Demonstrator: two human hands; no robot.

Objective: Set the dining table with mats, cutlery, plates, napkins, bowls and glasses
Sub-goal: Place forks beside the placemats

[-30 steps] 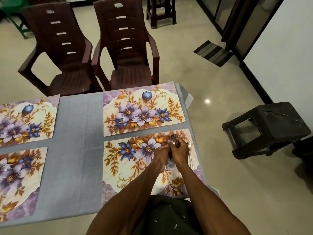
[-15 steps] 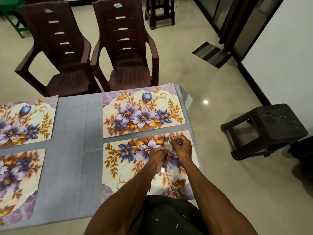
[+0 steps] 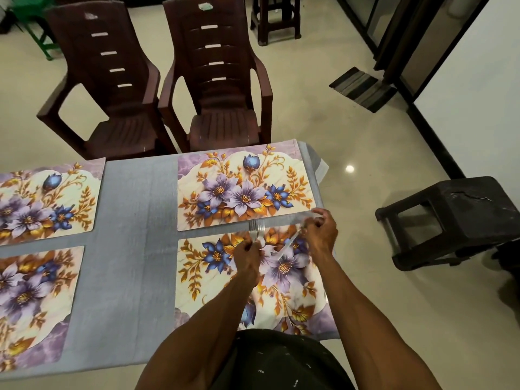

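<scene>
left hand (image 3: 247, 253) grip on forks (image 3: 256, 229), right hand (image 3: 320, 232) grip beside

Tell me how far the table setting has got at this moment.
Done: four floral placemats lie on the grey tablecloth, including the near-right mat. In hand: the left hand grips a bunch of silver forks, while the right hand pulls one blurred silver piece away above that mat. Left: no cutlery is laid yet, and no plates, napkins, bowls or glasses are in view.
</scene>
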